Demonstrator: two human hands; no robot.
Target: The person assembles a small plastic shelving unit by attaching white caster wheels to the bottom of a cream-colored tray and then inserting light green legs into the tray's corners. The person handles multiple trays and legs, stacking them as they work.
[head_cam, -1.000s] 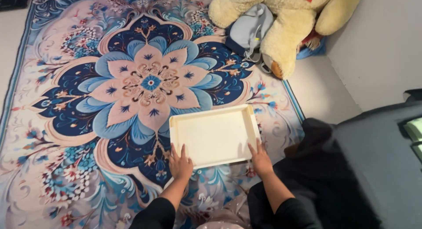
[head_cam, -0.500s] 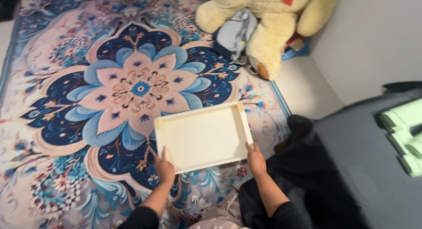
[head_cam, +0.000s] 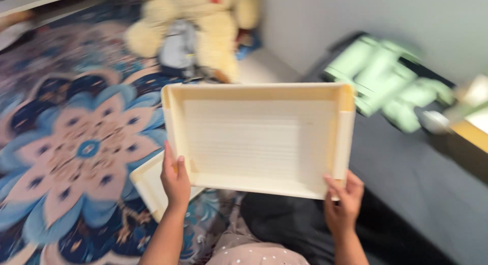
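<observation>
The left hand point(head_cam: 175, 181) grips the near-left corner of a cream, shallow rectangular tray point(head_cam: 259, 138), thumb on the inside of the rim and fingers curled underneath. The right hand point(head_cam: 343, 206) pinches the near-right corner the same way. The tray is held up off the floor, tilted so its ribbed inner floor faces the camera, with its far edge higher than the near one. It hangs between the patterned blue floral rug point(head_cam: 76, 153) on the left and a dark grey padded surface point(head_cam: 417, 194) on the right.

Below the lifted tray, a second cream piece point(head_cam: 150, 186) of similar shape lies on the rug, partly hidden behind the left wrist; whether it is a lid or another tray cannot be told.

Judging by the grip, holding this well means keeping both corners level with each other, so the wide, light tray does not twist.

A large yellow plush toy point(head_cam: 218, 26) sits at the far edge of the rug; pale green items point(head_cam: 386, 82), blurred, lie far right.
</observation>
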